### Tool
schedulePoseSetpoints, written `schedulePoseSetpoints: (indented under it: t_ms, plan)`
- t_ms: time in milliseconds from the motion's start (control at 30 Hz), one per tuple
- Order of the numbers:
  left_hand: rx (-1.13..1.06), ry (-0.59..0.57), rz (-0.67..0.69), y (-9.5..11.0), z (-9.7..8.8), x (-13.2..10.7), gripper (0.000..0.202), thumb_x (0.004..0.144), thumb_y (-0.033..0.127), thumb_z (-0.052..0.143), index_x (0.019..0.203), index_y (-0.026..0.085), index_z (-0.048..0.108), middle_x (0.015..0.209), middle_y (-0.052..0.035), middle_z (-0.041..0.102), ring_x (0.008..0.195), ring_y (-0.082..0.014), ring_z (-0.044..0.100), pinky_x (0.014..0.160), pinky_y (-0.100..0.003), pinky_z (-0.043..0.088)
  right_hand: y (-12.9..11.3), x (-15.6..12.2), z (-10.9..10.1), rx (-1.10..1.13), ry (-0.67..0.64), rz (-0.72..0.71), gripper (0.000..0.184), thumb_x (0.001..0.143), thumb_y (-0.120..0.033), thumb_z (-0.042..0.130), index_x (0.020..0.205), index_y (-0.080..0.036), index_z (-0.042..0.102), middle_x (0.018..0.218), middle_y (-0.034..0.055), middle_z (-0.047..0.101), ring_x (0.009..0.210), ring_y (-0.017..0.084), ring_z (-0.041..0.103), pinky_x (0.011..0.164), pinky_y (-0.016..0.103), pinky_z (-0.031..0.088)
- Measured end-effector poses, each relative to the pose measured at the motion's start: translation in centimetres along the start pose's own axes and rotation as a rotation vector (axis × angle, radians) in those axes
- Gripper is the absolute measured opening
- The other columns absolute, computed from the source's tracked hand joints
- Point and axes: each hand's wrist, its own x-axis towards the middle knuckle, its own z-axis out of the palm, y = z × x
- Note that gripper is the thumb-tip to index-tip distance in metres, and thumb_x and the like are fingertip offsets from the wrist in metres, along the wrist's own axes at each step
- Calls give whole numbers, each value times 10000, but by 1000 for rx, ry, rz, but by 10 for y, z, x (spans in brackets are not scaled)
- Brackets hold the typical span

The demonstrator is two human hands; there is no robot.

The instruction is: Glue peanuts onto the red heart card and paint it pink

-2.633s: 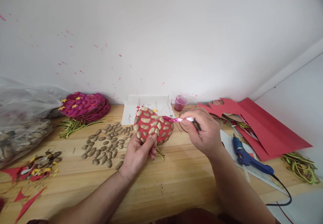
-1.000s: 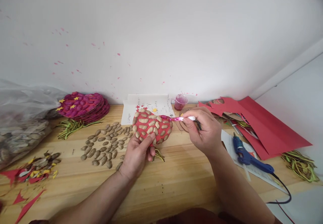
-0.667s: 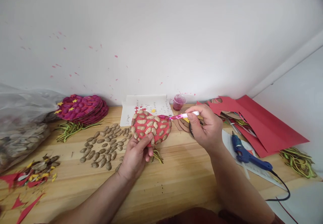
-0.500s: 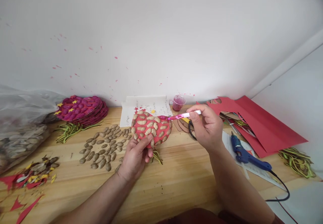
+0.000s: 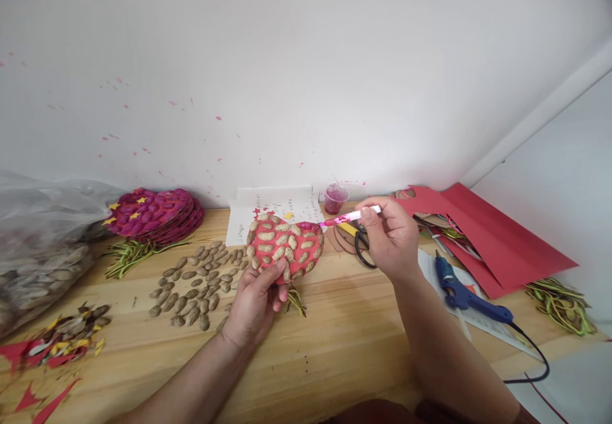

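My left hand (image 5: pixel 255 303) pinches the lower edge of a red heart-shaped card (image 5: pixel 284 247) covered with glued peanut shells and holds it tilted above the wooden table (image 5: pixel 335 341). My right hand (image 5: pixel 389 239) is closed on a small white-handled brush (image 5: pixel 351 217) stained with magenta paint. Its tip sits just off the card's upper right edge, where a few shells are painted magenta. A small plastic cup of magenta paint (image 5: pixel 336 198) stands by the wall behind the brush.
Loose peanut shells (image 5: pixel 198 277) lie left of the card; a stack of magenta-painted pieces (image 5: pixel 153 207) and a plastic bag of shells (image 5: pixel 38 245) farther left. Black scissors (image 5: pixel 361 245), a blue glue gun (image 5: pixel 466 296), red paper sheets (image 5: pixel 497 239) and green strips (image 5: pixel 561 296) are at right.
The brush tip has lifted off the card's upper right shells and now points slightly away, my right hand raised and moved a little right. My left hand still holds the card.
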Motion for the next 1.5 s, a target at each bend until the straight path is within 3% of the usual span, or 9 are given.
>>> schedulePoseSetpoints:
  t_ms: [200,367,533,700,1200,1500]
  plan:
    - [19,15,-3,1,2,0,422,645,417,901,608,150,576,507,27,539,376,-52,420,325,-147,235,1,-1,2,80,-8,36,201,995,-392,603,950,-217,690,735,-3,642,623,146,573,576,279,438]
    - [8,38,-2,2,2,1,427,615,429,906,605,144,589,514,25,536,389,-55,429,327,-146,234,0,0,1,36,21,17,196,996,-380,602,960,-211,694,781,11,669,692,156,601,639,295,475]
    - [10,27,-1,2,2,0,420,627,423,902,606,146,588,516,26,533,392,-51,418,331,-146,237,-5,0,2,62,10,10,182,991,-369,600,917,-229,689,701,2,643,609,152,590,544,282,451]
    - [3,21,0,2,2,1,421,626,418,909,613,145,589,521,27,531,398,-52,426,329,-142,239,-7,-2,1,12,21,-25,159,994,-343,595,948,-223,687,757,11,664,649,157,606,592,297,478]
    - [19,36,-6,2,4,1,449,592,421,926,589,147,571,517,34,522,385,-53,442,323,-144,260,-11,-2,3,26,-5,-55,145,995,-329,594,927,-223,665,663,-24,545,525,122,463,482,267,375]
    - [-83,22,-26,3,3,1,422,596,378,943,626,134,600,556,34,557,395,-41,449,310,-125,256,-10,0,2,17,27,-27,176,995,-362,595,908,-231,674,723,14,641,620,157,587,544,292,451]
